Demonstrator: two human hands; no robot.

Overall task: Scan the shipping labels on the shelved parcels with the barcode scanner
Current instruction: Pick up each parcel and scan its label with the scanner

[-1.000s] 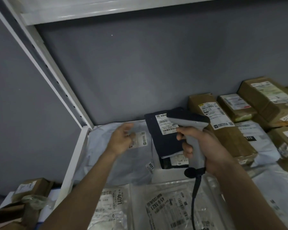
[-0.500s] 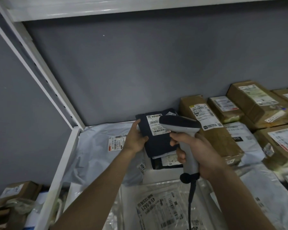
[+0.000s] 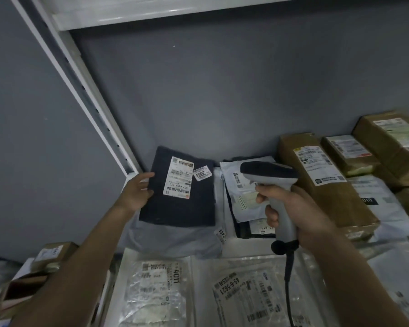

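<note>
My left hand (image 3: 138,191) grips the left edge of a flat dark parcel (image 3: 184,206) and holds it tilted up at the back left of the shelf. Its white shipping label (image 3: 178,177) faces me, with a small "2003" sticker beside it. My right hand (image 3: 295,208) grips the handle of a grey barcode scanner (image 3: 269,178), forefinger at the trigger. The scanner's dark head points left, toward the dark parcel, a short gap away. Its black cable (image 3: 288,274) hangs down from the handle.
A white mailer (image 3: 241,192) lies just behind the scanner. Brown cardboard boxes (image 3: 321,175) with labels fill the right of the shelf. Clear plastic bags (image 3: 151,286) with labels lie in front. A white shelf upright (image 3: 80,86) slants along the left, with small boxes (image 3: 50,256) beyond it.
My left hand has picked the dark parcel off the pile and carried it left, over the grey mailer, label facing me. The scanner stayed in my right hand, now over the uncovered white mailer.
</note>
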